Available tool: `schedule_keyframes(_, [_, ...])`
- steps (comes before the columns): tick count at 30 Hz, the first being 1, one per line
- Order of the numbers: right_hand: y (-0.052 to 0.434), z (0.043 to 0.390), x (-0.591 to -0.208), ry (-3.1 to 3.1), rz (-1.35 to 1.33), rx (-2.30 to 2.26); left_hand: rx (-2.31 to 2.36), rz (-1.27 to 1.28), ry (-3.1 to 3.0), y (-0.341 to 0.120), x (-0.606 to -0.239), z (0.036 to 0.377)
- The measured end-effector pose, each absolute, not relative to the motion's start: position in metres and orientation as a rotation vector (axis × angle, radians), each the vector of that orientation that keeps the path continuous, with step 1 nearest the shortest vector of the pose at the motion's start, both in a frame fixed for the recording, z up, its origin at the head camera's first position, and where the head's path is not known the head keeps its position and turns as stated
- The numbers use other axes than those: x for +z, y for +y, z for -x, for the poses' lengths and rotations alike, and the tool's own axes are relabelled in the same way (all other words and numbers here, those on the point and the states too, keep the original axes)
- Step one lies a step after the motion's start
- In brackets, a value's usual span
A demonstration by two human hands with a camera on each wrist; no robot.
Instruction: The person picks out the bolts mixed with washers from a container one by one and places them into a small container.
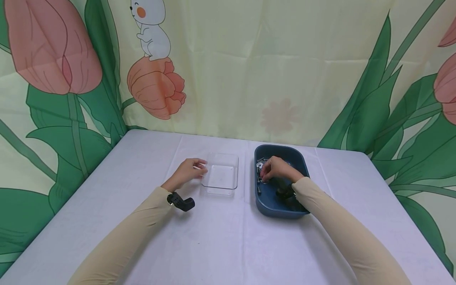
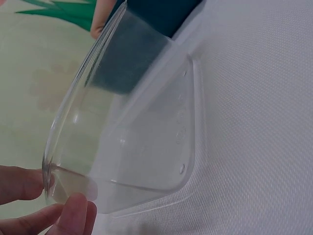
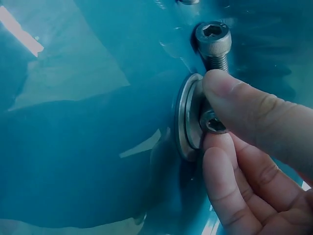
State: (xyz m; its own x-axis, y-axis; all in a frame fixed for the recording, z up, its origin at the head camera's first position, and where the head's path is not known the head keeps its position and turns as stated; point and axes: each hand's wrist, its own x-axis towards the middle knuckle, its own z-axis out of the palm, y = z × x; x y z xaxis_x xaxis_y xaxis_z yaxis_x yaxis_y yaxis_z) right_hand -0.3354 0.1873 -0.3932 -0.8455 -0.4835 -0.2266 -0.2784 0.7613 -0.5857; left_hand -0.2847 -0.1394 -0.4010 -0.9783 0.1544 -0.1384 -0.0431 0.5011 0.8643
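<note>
A clear plastic box [image 1: 221,175] sat on the white table [image 1: 199,237]. It was see-through, with low walls, round corners and a flat bottom. Faint raised marks showed on its bottom in the left wrist view, but they were too blurry to read. The left hand [image 1: 187,171] held the box by its near left corner. The thumb and fingertips [image 2: 73,213] pinched the thin rim there.

Just to the right of the clear box was a dark blue tray [image 1: 267,204] with round corners. It was smooth and shiny inside. The right hand [image 1: 276,168] was down in the tray, at the far left end, where some small metal bits lay.

The right wrist view showed that the fingers [image 3: 239,186] and thumb were closed on a shiny silver ring [image 3: 187,117] and a small screw [image 3: 213,123]. The ring was flat and round, like a coin with a hole. It stood on its edge against the blue tray. The small screw had a six-sided hole in its head. A bigger screw [image 3: 214,45] of the same kind lay just above the thumb, close to the ring.

No words or labels could be read on any of these things.
</note>
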Motion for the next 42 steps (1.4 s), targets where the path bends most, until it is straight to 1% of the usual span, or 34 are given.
schedule_keyframes(27, [0.1880, 0.3387, -0.3999, 2.573, 0.614, -0.813, 1.481, -0.107, 2.536, -0.1402, -0.3983, 0.2840])
schedule_keyframes(31, [0.1890, 0.3367, -0.3986, 2.565, 0.651, -0.831, 1.479, -0.101, 2.537, -0.1401, -0.3983, 0.2836])
schedule_keyframes(42, [0.1884, 0.3340, -0.3954, 2.592, 0.630, -0.799, 1.475, -0.105, 2.540, -0.1395, -0.4007, 0.2855])
